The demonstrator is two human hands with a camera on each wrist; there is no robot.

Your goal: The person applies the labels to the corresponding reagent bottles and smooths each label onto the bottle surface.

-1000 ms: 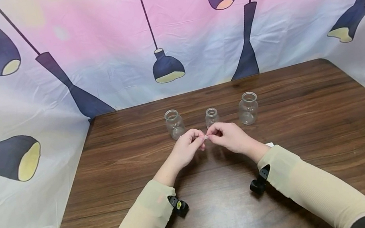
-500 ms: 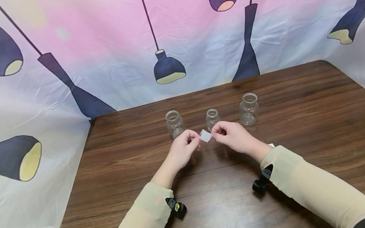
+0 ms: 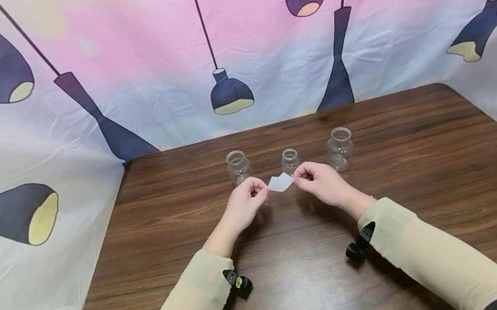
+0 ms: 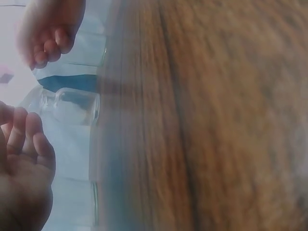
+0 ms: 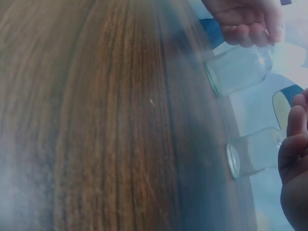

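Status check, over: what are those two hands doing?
Left hand, right hand: both pinching small white angular paper-like piece. Piece spread between them. Three clear round glass jars beyond, apparently not blocking.

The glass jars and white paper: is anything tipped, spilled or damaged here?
Nothing stands out: the glass jars stand upright, with no visible spill. The white paper between left hand and right hand looks bent; whether torn, I cannot tell.

A brown wood-grain table [image 3: 428,156] stands against a pink, white and blue cloth [image 3: 137,36] printed with dark hanging lamps [image 3: 230,91].
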